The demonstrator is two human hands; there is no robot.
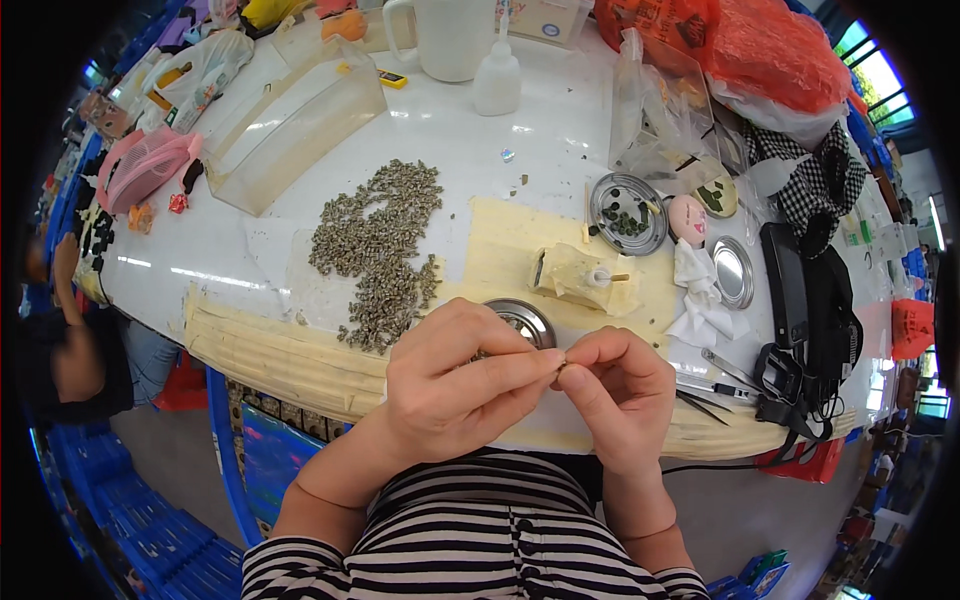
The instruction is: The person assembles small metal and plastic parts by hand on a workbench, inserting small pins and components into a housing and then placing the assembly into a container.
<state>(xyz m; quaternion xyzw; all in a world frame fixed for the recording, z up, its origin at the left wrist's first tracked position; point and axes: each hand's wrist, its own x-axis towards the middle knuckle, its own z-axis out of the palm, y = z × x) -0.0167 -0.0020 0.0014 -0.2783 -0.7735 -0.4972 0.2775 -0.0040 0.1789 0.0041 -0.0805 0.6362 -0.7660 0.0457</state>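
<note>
Over the table's near edge, my left hand [445,385] and my right hand [622,395] meet fingertip to fingertip. Both are closed in a pinch around a tiny piece that is mostly hidden by the fingers; its kind cannot be made out. Just behind my left fingers sits a round shiny metal dish [535,318], partly covered by that hand. Beyond my left hand spreads a loose pile of small metallic pieces [385,245]. Farther back, a taped block [588,280] carries a small white part with a thin stick through it.
At right are a metal dish of dark green bits [628,215], a silver lid [733,272], crumpled tissue [695,300], tweezers [705,405] and a black bag [810,320]. A clear plastic tray [300,130], squeeze bottle [497,80] and white jug [448,40] stand behind. Another person [75,350] is at far left.
</note>
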